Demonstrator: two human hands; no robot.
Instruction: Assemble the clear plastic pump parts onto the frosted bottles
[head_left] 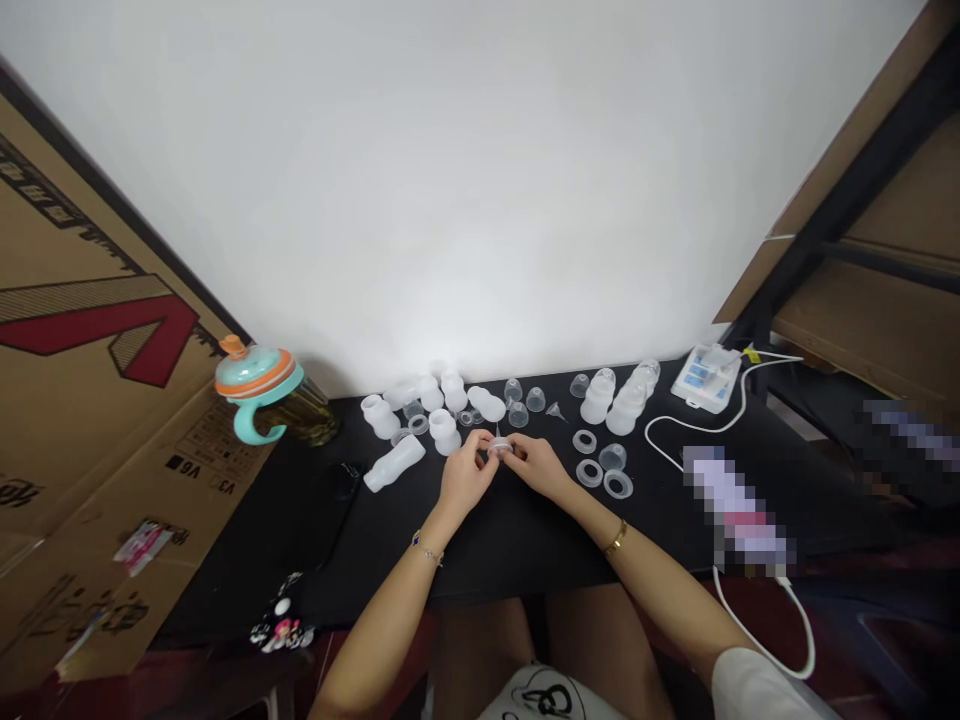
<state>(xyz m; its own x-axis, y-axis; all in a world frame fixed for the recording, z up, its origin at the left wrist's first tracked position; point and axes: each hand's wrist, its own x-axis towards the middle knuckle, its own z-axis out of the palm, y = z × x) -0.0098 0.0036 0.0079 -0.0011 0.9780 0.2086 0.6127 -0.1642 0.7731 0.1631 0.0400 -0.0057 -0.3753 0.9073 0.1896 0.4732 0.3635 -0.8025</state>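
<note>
Left grip (470,468) and right grip (541,466) pinch a translucent part (501,447); 3 rings (580,475) lie right, bottles (382,418) far, a jug (300,408) left, on a black bench (510,550) before a white wall (480,200).

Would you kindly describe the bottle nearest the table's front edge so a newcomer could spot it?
On the black table, look left of the left hand. The white bottle lies there, closest to the front edge. Unlike the upright bottles just behind it, it is on its side.
</note>
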